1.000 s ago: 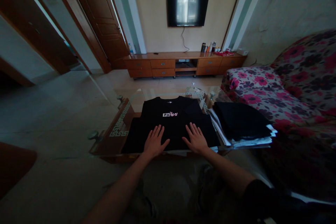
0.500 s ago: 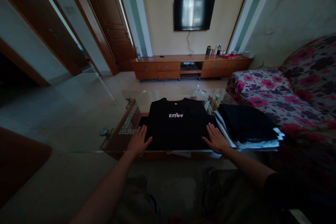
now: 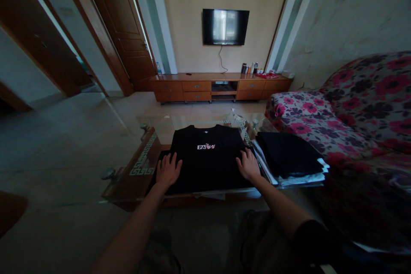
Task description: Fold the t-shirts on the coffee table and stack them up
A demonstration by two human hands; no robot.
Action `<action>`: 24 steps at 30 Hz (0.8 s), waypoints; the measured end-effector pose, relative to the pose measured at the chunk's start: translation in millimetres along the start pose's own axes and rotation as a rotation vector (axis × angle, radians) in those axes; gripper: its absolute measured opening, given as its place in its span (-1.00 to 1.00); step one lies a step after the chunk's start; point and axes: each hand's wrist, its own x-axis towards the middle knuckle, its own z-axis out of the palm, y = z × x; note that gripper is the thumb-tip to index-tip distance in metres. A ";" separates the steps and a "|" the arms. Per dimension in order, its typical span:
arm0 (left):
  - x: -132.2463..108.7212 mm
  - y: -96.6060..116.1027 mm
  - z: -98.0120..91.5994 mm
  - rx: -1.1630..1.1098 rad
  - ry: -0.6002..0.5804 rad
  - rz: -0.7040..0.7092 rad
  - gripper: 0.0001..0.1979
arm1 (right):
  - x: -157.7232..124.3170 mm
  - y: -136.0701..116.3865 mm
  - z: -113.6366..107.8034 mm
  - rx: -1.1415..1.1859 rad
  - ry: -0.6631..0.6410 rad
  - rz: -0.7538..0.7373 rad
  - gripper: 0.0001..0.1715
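Note:
A black T-shirt with a small white and pink chest print lies spread on the glass coffee table, its neckline toward the TV. My left hand rests on the shirt's left side, fingers spread. On the right side of the shirt lies my right hand, also with fingers apart. Neither hand grips the cloth. Just beyond my right hand, a stack of folded clothes sits at the table's right end, a black garment on top and lighter ones under it.
A floral-covered sofa stands to the right of the table. Across the room is a low wooden cabinet with bottles and small items on it, below a wall-mounted TV. A wooden door is at the far left.
My head view has turned slightly right and up, so the scene appears shifted left and lower. Both hands have slid a little farther up the shirt, staying flat on it.

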 end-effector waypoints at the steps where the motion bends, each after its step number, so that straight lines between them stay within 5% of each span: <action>1: 10.4 7.0 0.4 -0.006 0.013 0.000 -0.30 | 9.0 -5.0 1.3 0.015 0.024 0.002 -0.36; 7: 82.6 27.9 10.8 -0.096 0.048 -0.100 -0.32 | 68.4 -10.0 15.7 0.084 0.091 0.134 -0.51; 14: 166.3 8.1 41.5 -0.409 0.238 -0.189 -0.39 | 149.4 9.1 35.6 0.181 0.270 0.203 -0.63; 24: 208.5 7.9 68.1 -0.360 0.071 -0.293 -0.32 | 237.0 34.4 82.9 0.351 0.229 0.292 -0.65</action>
